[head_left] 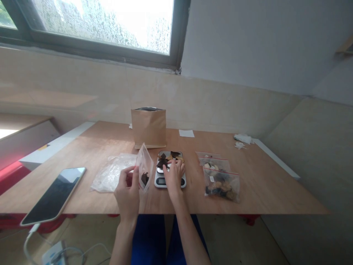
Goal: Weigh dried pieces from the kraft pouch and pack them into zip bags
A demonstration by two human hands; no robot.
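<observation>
My left hand [129, 191] is closed on the edge of a small clear zip bag [145, 165], held upright with its mouth open. Some dark dried pieces [145, 178] show low inside it. Just to the right, a white kitchen scale [170, 183] lies on the table, carrying dark, curled dried pieces [163, 161] and a few tan ones [180, 159]. Over the scale's plate, my right hand [174, 176] reaches with bent fingers at the pieces. Whether it grips one is hidden by the fingers.
A brown kraft pouch [149, 129] stands open behind the scale. Filled zip bags [222, 186] lie at the right, a crumpled clear plastic bag [114, 173] at the left. A phone [56, 195] on a cable overhangs the front edge. White paper [186, 133] and tissues [243, 138] lie near the wall.
</observation>
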